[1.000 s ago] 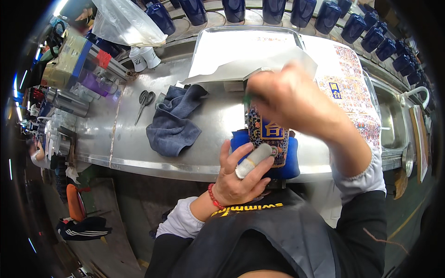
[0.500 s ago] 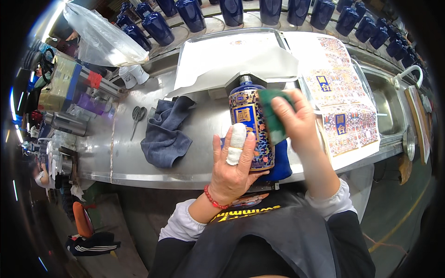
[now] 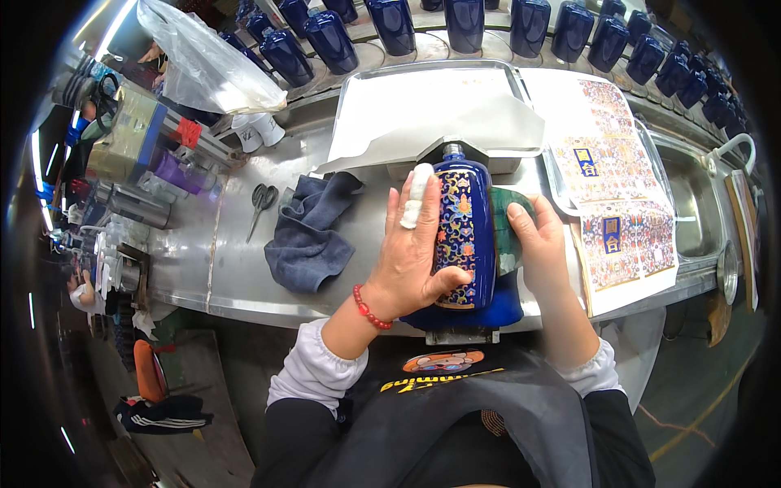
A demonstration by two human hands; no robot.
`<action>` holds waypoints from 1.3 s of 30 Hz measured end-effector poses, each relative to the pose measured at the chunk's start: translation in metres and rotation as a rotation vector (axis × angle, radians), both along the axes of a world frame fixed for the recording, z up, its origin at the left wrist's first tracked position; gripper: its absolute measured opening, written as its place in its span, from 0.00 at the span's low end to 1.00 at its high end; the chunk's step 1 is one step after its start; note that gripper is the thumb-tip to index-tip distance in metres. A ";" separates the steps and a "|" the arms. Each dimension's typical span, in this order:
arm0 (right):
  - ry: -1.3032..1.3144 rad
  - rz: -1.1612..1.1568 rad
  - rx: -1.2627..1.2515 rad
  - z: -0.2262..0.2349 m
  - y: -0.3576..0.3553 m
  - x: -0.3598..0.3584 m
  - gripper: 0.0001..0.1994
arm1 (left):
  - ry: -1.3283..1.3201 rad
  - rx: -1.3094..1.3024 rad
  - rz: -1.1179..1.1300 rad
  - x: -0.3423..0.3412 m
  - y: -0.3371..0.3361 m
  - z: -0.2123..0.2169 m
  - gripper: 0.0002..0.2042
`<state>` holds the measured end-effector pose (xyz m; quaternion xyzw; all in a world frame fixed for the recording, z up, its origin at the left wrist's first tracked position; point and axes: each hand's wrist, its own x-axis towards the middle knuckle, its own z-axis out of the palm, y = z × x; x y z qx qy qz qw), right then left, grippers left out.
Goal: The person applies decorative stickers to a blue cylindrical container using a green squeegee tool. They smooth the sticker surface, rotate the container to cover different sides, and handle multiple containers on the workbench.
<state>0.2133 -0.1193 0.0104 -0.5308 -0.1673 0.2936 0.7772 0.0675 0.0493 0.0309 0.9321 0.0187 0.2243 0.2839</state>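
A dark blue bottle (image 3: 482, 236) lies in front of me, its neck pointing away. A patterned floral label (image 3: 457, 213) covers its upper face. My left hand (image 3: 413, 264) rests along the bottle's left side, fingers stretched out and thumb across the label's lower part. One finger is wrapped in white, and a red bead bracelet circles the wrist. On the other side, my right hand (image 3: 538, 240) pinches a green pad (image 3: 508, 218) against or close beside the bottle's right flank; whether they touch is hidden. Under the bottle's near end is a blue padded rest (image 3: 506, 305).
A metal tray (image 3: 358, 89) with white paper stands beyond the bottle. To the right lie printed label sheets (image 3: 622, 236) and a sink (image 3: 691, 215). A grey-blue cloth (image 3: 313, 236) and scissors (image 3: 261, 203) lie left. Several blue bottles (image 3: 464, 28) stand along the back.
The bottle has rolled, so its large front panel no longer faces up and a floral strip shows. My right hand and the pad have moved down to its right side.
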 end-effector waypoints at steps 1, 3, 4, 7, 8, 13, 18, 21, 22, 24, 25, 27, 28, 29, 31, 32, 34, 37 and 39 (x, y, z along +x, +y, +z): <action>-0.008 -0.004 -0.011 0.001 0.001 0.000 0.07 | -0.001 0.103 0.005 0.005 0.000 0.008 0.61; -0.060 -0.019 -0.061 0.005 0.001 0.000 0.07 | -0.012 0.258 0.022 0.015 -0.004 0.022 0.58; -0.093 -0.025 -0.068 0.007 0.001 0.000 0.08 | -0.002 0.309 0.014 0.020 -0.006 0.029 0.57; -0.181 -0.055 -0.122 0.012 0.001 0.000 0.09 | -0.004 0.430 -0.024 0.033 -0.015 0.040 0.52; -0.219 -0.061 -0.143 0.013 0.000 0.000 0.09 | 0.024 0.459 -0.070 0.034 -0.018 0.040 0.52; -0.142 -0.010 -0.075 0.008 -0.001 0.000 0.09 | -0.051 0.126 0.024 -0.005 -0.020 0.027 0.54; -0.112 0.008 -0.016 0.002 0.000 0.000 0.09 | 0.112 0.276 0.108 -0.038 -0.057 0.005 0.56; -0.116 -0.014 -0.022 0.001 0.000 -0.001 0.10 | 0.082 0.424 0.125 -0.032 -0.073 0.003 0.51; -0.136 -0.021 -0.026 0.002 0.001 0.000 0.10 | 0.101 0.405 0.132 -0.030 -0.076 0.004 0.50; -0.151 -0.024 -0.033 0.002 0.000 0.000 0.10 | 0.084 0.508 -0.007 -0.027 -0.082 0.005 0.46; -0.148 -0.020 -0.032 0.001 0.000 0.000 0.10 | 0.014 0.473 -0.027 -0.030 -0.082 0.005 0.46; -0.136 -0.003 0.044 0.000 0.000 0.001 0.11 | -0.045 0.375 0.034 -0.038 -0.078 0.002 0.45; -0.145 -0.010 0.014 -0.001 0.000 0.001 0.11 | -0.116 0.274 0.128 -0.045 -0.075 0.000 0.46; -0.126 -0.019 -0.033 -0.003 0.000 0.001 0.11 | -0.114 0.151 0.208 -0.048 -0.073 -0.005 0.47; -0.107 -0.024 -0.029 -0.006 -0.001 0.001 0.12 | -0.042 0.181 0.209 -0.052 -0.075 -0.015 0.46; -0.101 -0.031 -0.015 -0.008 0.000 0.001 0.12 | -0.039 0.222 0.192 -0.053 -0.075 -0.018 0.45; -0.092 -0.041 -0.001 -0.012 0.000 0.000 0.12 | -0.038 0.309 0.190 -0.053 -0.077 -0.021 0.43; -0.092 -0.059 -0.006 -0.016 0.001 -0.001 0.11 | -0.034 0.470 0.149 -0.048 -0.081 -0.016 0.41; -0.153 -0.041 0.067 -0.014 0.000 0.000 0.11 | -0.038 0.498 0.127 -0.044 -0.085 -0.011 0.39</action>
